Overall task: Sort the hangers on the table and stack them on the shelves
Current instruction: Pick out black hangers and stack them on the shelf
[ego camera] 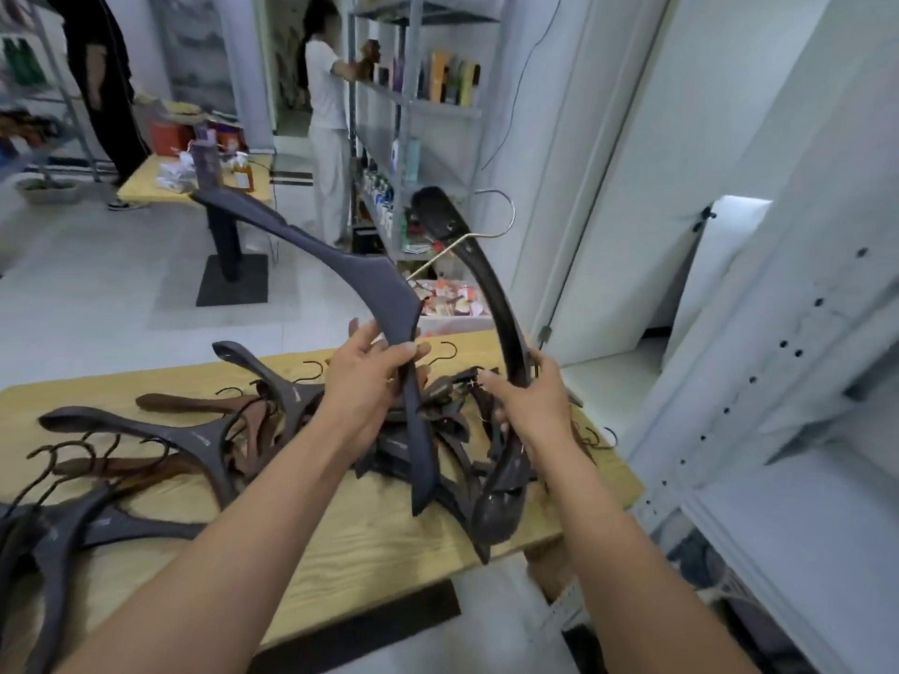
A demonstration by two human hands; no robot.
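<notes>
1. My left hand (374, 377) grips a grey hanger (340, 260) near its middle, raised in the centre of the frame.
2. My right hand (532, 396) curls round a dark hanger (498, 304) with a silver hook, just right of centre.
3. More hangers (204, 437) lie heaped on the wooden worktop (340, 552) below, lower left to centre.

White walls (632, 114) and a pale floor (97, 274) surround a stocked metal rack (413, 109) and yellow pedestal table (146, 182).
</notes>
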